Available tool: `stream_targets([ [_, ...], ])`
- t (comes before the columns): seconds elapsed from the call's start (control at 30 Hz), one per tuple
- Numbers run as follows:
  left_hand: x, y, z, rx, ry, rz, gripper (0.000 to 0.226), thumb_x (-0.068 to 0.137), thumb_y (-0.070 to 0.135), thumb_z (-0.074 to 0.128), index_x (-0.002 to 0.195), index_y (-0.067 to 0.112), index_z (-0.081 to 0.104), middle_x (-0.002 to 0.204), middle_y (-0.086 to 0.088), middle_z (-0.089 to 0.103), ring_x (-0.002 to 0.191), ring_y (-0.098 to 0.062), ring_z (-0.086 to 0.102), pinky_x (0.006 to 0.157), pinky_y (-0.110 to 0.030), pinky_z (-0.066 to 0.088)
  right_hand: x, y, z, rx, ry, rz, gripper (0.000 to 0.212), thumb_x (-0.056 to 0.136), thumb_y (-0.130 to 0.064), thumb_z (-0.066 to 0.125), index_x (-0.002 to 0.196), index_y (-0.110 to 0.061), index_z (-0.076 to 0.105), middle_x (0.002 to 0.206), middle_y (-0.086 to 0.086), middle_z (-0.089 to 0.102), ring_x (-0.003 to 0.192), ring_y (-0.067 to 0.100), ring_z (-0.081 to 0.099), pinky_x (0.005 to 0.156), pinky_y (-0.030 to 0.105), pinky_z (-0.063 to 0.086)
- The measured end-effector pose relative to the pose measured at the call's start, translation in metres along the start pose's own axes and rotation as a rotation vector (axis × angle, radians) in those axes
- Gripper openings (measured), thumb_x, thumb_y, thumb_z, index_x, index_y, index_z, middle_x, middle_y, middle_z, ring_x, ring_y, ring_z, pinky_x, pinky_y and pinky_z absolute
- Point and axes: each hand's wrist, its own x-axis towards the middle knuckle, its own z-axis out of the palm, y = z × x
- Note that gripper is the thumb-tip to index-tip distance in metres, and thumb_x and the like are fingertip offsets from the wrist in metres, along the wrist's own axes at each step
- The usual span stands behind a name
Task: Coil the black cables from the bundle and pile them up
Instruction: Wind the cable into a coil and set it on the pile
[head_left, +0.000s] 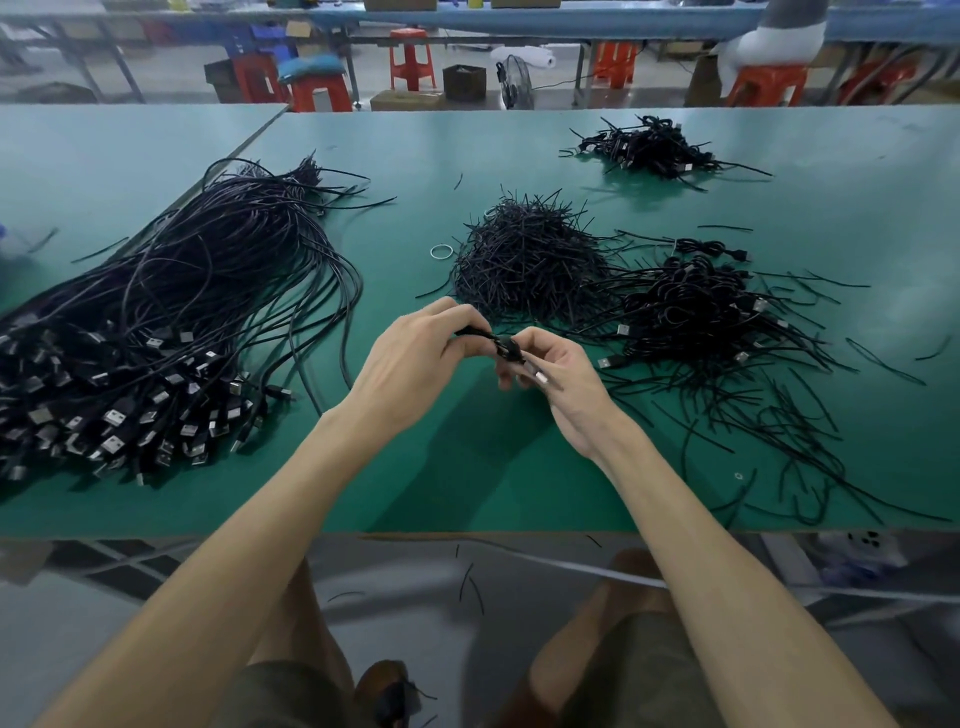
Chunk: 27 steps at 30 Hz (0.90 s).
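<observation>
Nearest: both forearms reach over the front edge of the green table (467, 483). The hands meet above bare table, just short of the heaps.

Left hand (415, 358): fingers (457, 317) curled, thumb and fingertips pinching one end of a small bunched black cable (506, 347).
Right hand (563, 387): fingers (530, 338) curled, pinching the other side of the same cable. Its silver plug (543, 378) lies across the palm.
The cable is held in the air between the two hands, clear of the table.

Judgement: the two-handed pinch probably keeps the loops from springing open while the coil is wound or tied. Cannot tell which, as the fingers hide the detail.

Axis: the bunched cable runs roughly left to right, dropping slightly toward the right hand. The plug points down-right, toward the wrist.

Left of the hands: bundle (171, 312) of uncoiled cables, plugs fanned toward the near edge, cords trailing away. It is near the left hand and is likely the supply.

Beyond the hands: heap of short black ties (530, 260), with a pale ring (441, 252) just beside it.

Right of that: pile (701, 312) of coiled cables near the right hand, probably the drop point.

Farther back: second pile (649, 145), well apart.

Behind the table: orange stools (413, 60).
</observation>
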Motion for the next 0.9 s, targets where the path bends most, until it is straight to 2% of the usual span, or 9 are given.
stream_targets([
  [0.1, 0.001, 0.004, 0.004, 0.031, 0.034, -0.058, 0.017, 0.099, 0.042, 0.061, 0.092, 0.029, 0.068, 0.079, 0.015, 0.058, 0.072, -0.006, 0.051, 0.062, -0.024, 0.033, 0.001, 0.003, -0.001, 0.018, 0.047, 0.018, 0.011, 0.093, -0.001, 0.065, 0.089, -0.009, 0.071, 0.073, 0.001, 0.069, 0.064, 0.013, 0.058, 0.066, 0.026, 0.036],
  [0.17, 0.001, 0.008, 0.006, 0.074, 0.034, -0.101, 0.02, 0.099, 0.047, 0.059, 0.091, 0.031, 0.068, 0.07, 0.019, 0.056, 0.068, 0.004, 0.052, 0.057, -0.02, 0.031, 0.002, 0.005, -0.001, 0.03, 0.076, 0.028, 0.016, 0.093, 0.0, 0.064, 0.085, -0.012, 0.07, 0.073, 0.002, 0.068, 0.063, 0.014, 0.058, 0.067, 0.027, 0.037],
  [0.27, 0.0, 0.017, 0.008, 0.128, -0.02, -0.16, 0.022, 0.1, 0.051, 0.055, 0.104, 0.031, 0.064, 0.07, 0.012, 0.064, 0.066, -0.003, 0.057, 0.058, -0.027, 0.041, 0.003, 0.006, -0.002, 0.044, 0.111, 0.023, 0.025, 0.092, 0.004, 0.062, 0.075, -0.014, 0.068, 0.07, 0.004, 0.065, 0.062, 0.014, 0.055, 0.068, 0.028, 0.04],
  [0.37, -0.001, 0.027, 0.011, 0.021, -0.098, -0.2, 0.029, 0.103, 0.049, 0.05, 0.123, 0.029, 0.053, 0.073, 0.007, 0.071, 0.066, -0.011, 0.062, 0.063, -0.034, 0.049, 0.003, 0.007, -0.002, 0.055, 0.117, 0.011, 0.021, 0.093, 0.003, 0.064, 0.076, -0.009, 0.065, 0.069, 0.004, 0.061, 0.063, 0.015, 0.053, 0.067, 0.03, 0.044],
  [0.5, -0.001, 0.035, 0.011, -0.28, -0.168, -0.207, 0.026, 0.109, 0.027, 0.038, 0.13, 0.02, 0.051, 0.075, 0.006, 0.073, 0.05, -0.014, 0.064, 0.056, -0.022, 0.047, 0.002, 0.007, -0.003, 0.075, 0.07, -0.023, 0.023, 0.093, 0.001, 0.065, 0.074, -0.012, 0.063, 0.066, 0.004, 0.061, 0.061, 0.015, 0.052, 0.064, 0.023, 0.042],
  [0.57, 0.001, 0.034, 0.007, -0.263, -0.248, -0.164, 0.027, 0.107, 0.014, 0.039, 0.13, 0.016, 0.052, 0.075, 0.008, 0.073, 0.054, -0.016, 0.066, 0.059, -0.021, 0.047, 0.002, 0.007, -0.003, 0.063, 0.057, -0.025, 0.022, 0.092, -0.004, 0.066, 0.073, -0.015, 0.064, 0.065, 0.002, 0.061, 0.06, 0.013, 0.052, 0.063, 0.021, 0.041],
  [0.63, 0.002, 0.03, 0.002, -0.178, -0.305, -0.149, 0.029, 0.105, 0.01, 0.043, 0.129, 0.022, 0.056, 0.077, 0.01, 0.071, 0.057, -0.018, 0.065, 0.062, -0.029, 0.051, 0.003, 0.009, -0.003, 0.036, 0.063, -0.018, 0.023, 0.093, -0.004, 0.067, 0.073, -0.016, 0.066, 0.069, 0.003, 0.063, 0.063, 0.015, 0.052, 0.065, 0.025, 0.043],
  [0.77, 0.0, 0.022, -0.006, 0.053, -0.273, -0.121, 0.021, 0.102, 0.035, 0.056, 0.121, 0.043, 0.06, 0.085, 0.009, 0.065, 0.071, -0.013, 0.059, 0.069, -0.037, 0.053, 0.004, 0.01, -0.002, 0.013, 0.084, -0.003, 0.025, 0.093, -0.002, 0.067, 0.074, -0.019, 0.069, 0.07, -0.002, 0.062, 0.065, 0.009, 0.053, 0.065, 0.022, 0.045],
  [0.9, -0.003, 0.017, -0.001, 0.084, -0.172, -0.129, 0.021, 0.095, 0.056, 0.058, 0.112, 0.045, 0.062, 0.097, 0.008, 0.047, 0.085, -0.012, 0.055, 0.072, -0.034, 0.044, 0.003, 0.009, -0.003, 0.066, 0.058, -0.012, 0.02, 0.09, -0.002, 0.071, 0.077, -0.017, 0.071, 0.068, -0.004, 0.062, 0.062, 0.009, 0.053, 0.061, 0.017, 0.044],
])
